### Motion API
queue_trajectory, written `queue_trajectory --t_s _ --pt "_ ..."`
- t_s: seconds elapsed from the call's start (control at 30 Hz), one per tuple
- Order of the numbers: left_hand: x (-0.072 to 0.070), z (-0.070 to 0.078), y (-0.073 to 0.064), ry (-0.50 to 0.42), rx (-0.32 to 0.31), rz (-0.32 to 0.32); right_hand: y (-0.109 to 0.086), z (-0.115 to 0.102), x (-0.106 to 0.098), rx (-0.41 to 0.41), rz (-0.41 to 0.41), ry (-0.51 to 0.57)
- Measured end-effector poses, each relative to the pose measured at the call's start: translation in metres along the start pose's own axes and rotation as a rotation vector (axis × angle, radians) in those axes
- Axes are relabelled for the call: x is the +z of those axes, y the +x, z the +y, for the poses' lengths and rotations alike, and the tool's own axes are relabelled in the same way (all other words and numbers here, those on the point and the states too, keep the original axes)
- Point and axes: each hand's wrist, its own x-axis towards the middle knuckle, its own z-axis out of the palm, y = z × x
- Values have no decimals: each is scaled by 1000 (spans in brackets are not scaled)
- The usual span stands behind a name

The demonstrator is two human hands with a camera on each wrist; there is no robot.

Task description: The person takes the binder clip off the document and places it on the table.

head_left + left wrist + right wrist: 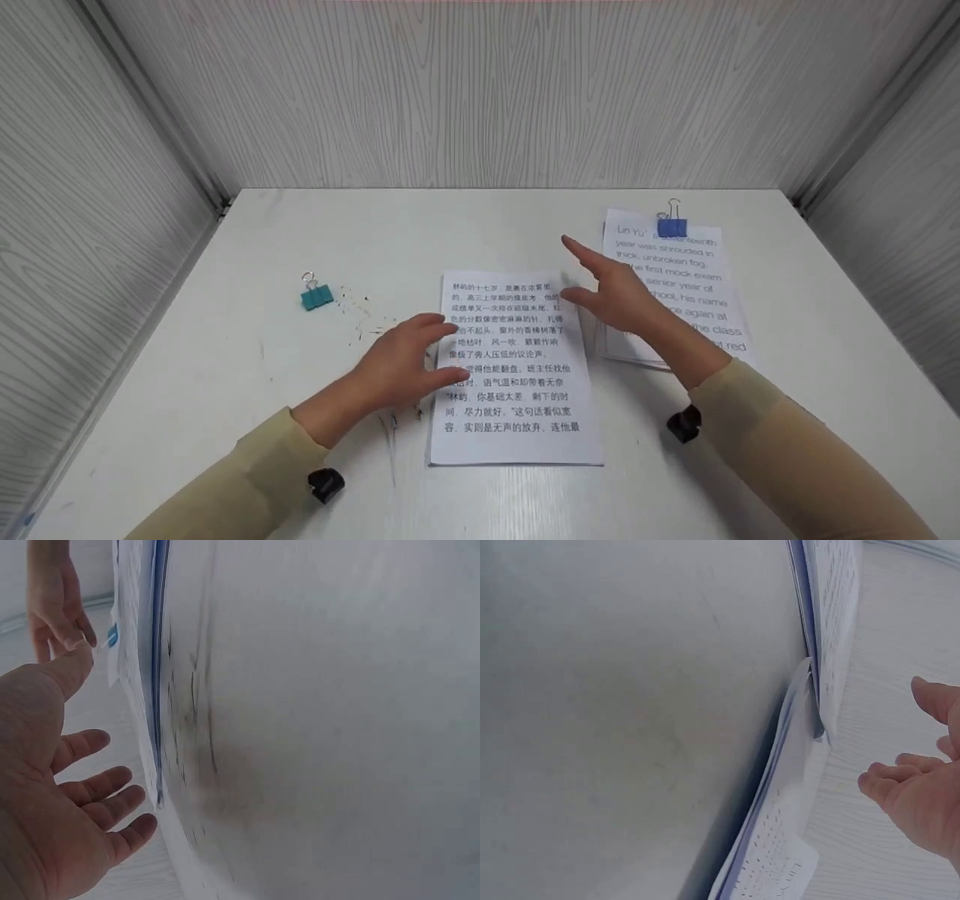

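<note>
A stack of paper sheets printed with Chinese text (517,446) lies flat in the middle of the table. My left hand (394,364) hovers at its left edge, thumb and fingers apart; the left wrist view shows that hand (45,787) with nothing in it, beside the stack's edge (142,652). Over the gap between the two stacks, near the first one's upper right edge, is my right hand (619,296), fingers extended. The right wrist view shows this hand (930,795) holding nothing. Its wrist partly covers a second stack, printed in English (664,266).
A blue binder clip (672,227) sits at the top of the English stack, its wire handles upward. On the left lies a teal binder clip (316,297). Dark scratch marks (360,307) spot the white table (187,337). Wood-grain panels (510,97) enclose the back and both sides.
</note>
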Motion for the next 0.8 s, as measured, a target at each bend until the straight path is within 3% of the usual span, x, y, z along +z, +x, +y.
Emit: queue_trajectory --t_s 0.2,0.33,0.57,0.8 --pt "10 9 -8 150 86 10 -31 -15 10 -138 -93 -278" --pt "14 14 -13 221 81 -38 -53 -23 19 -189 -176 -441" --pt "19 22 -20 271 80 -133 -83 -32 33 -211 -302 -584" --pt "22 25 -20 294 99 -188 -98 -34 40 -283 -321 -663"
